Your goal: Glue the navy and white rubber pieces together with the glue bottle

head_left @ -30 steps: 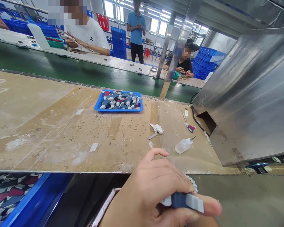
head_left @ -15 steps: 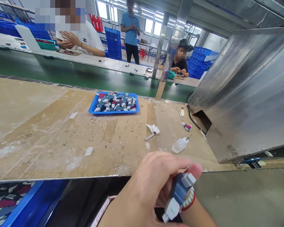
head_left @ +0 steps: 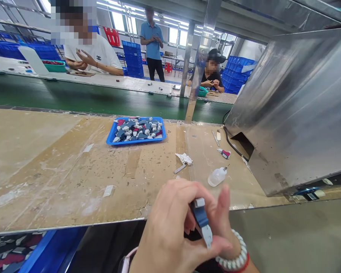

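Observation:
My left hand holds a small blue-grey and white moulded piece between index finger and thumb, the piece standing nearly upright with a pale end at top and bottom. Just behind it is my right hand, with a coiled bracelet at the wrist. One finger or thumb of that hand points up, apart from the piece; its other fingers are mostly hidden. A clear squeeze bottle with a thin metal tip lies on the table beyond my hands.
A blue tray holds many similar pieces. Crumpled tissue, a metal strip and a red-and-white piece lie on the worn table. A blue bin is below left, a metal housing right. People work across the green belt.
The held piece has turned more upright and edge-on, shifting slightly left. My right hand has come up beside it, with a finger or thumb raised. The view has tilted slightly.

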The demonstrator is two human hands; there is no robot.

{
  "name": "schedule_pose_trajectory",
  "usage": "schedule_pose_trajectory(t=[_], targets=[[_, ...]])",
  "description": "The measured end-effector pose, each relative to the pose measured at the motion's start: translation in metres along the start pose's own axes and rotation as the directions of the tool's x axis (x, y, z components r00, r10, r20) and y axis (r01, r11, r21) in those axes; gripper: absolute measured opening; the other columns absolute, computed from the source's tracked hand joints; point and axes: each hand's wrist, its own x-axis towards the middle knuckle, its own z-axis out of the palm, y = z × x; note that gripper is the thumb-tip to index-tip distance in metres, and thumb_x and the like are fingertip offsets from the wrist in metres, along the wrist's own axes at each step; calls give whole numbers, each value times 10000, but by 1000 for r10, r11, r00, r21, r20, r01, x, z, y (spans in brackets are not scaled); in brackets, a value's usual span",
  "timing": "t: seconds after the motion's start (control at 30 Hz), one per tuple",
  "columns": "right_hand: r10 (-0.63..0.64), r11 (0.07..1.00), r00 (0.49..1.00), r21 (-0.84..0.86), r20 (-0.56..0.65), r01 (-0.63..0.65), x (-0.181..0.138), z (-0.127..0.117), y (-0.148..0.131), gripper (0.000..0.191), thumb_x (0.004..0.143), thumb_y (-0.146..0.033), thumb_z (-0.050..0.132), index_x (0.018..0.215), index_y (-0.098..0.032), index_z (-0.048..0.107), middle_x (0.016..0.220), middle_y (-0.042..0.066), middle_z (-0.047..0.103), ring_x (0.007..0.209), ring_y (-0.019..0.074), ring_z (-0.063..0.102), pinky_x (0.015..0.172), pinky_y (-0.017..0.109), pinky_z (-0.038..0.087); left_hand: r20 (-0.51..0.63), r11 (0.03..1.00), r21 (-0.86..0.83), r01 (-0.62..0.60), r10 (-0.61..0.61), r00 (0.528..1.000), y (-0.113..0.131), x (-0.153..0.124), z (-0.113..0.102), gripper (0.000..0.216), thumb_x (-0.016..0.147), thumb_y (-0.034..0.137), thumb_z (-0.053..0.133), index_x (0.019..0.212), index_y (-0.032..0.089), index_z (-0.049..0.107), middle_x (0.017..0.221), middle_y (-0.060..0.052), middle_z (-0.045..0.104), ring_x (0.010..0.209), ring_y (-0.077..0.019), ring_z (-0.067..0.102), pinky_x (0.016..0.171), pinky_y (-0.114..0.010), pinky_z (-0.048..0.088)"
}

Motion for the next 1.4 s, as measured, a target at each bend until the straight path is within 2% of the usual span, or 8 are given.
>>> schedule_pose_trajectory(t=[0.1, 0.27, 0.37, 0.6, 0.83, 1.0, 1.1, 1.4], targets=[[-51, 956, 998, 290, 46, 36, -10, -16, 1, 570, 935, -695, 469, 1214, -204, 549, 829, 57, 612, 656, 189, 631, 592, 296, 580, -97, 992, 99, -79, 89, 991, -5, 1, 3, 597, 772, 607, 785, 1128, 199, 534, 948, -46, 648, 856, -194, 650, 730, -289, 552], [76, 997, 997, 28, 27, -77, -26, -26, -22, 479, 878, -404, 742, 1319, -270, 608, 996, 63, 692, 839, 183, 685, 715, 233, 600, -76, 981, 171, -94, 108, 991, -10, -2, 8, 391, 892, 330, 728, 1186, 163, 532, 1049, -78, 636, 1015, -195, 630, 878, -282, 549], [66, 976, 998, -206, -23, -70, -22, -18, -33, 406, 902, -176, 693, 1288, -286, 634, 991, 26, 715, 816, 140, 703, 620, 142, 569, -86, 969, 240, -64, 87, 992, -12, -4, 8, 349, 882, 153, 672, 1204, 175, 539, 1083, -77, 632, 1032, -181, 635, 890, -260, 555], [-455, 687, 886, -666, -84, 290, -7, -10, -23, 235, 1004, -161, 573, 1219, -154, 667, 870, 49, 710, 754, 148, 691, 671, 217, 572, 135, 993, 115, 42, -57, 989, -14, -3, -22, 546, 855, 151, 694, 1370, 249, 541, 1283, -92, 683, 1171, -252, 682, 989, -371, 601], [-497, 565, 867, -748, 29, 349, -15, -13, -25, 256, 998, -132, 597, 1249, -156, 640, 931, 64, 730, 794, 153, 709, 717, 231, 594, -219, 989, 130, 72, -42, 975, -5, -6, -19, 221, 872, 118, 710, 1050, 248, 710, 975, -15, 766, 876, -190, 747, 820, -303, 645], [-583, 425, 810, -825, 66, 373, -18, -7, -25, 242, 1005, -126, 568, 1238, -132, 634, 1128, 102, 754, 983, 177, 749, 864, 205, 605, -321, 952, 303, 35, 67, 945, 2, -6, -6, 200, 870, 77, 677, 991, 225, 735, 906, -12, 782, 761, -186, 756, 744, -295, 653], [-603, 451, 798, -824, 1, 342, -21, -1, -26, 303, 953, -56, 585, 1246, -124, 628, 1059, 84, 776, 899, 178, 767, 800, 209, 624, -399, 935, 354, 8, 143, 906, 2, -8, -1, 235, 840, 41, 688, 980, 222, 742, 900, -11, 775, 751, -181, 745, 722, -300, 648], [-649, 245, 745, -884, 156, 398, -7, -6, -36, 252, 991, -40, 435, 1146, -44, 633, 970, 141, 789, 821, 207, 781, 644, 265, 629, -305, 942, 321, -93, 196, 932, -17, -6, -1, 286, 827, -2, 684, 1017, 207, 726, 929, -28, 786, 804, -194, 754, 757, -317, 648]])
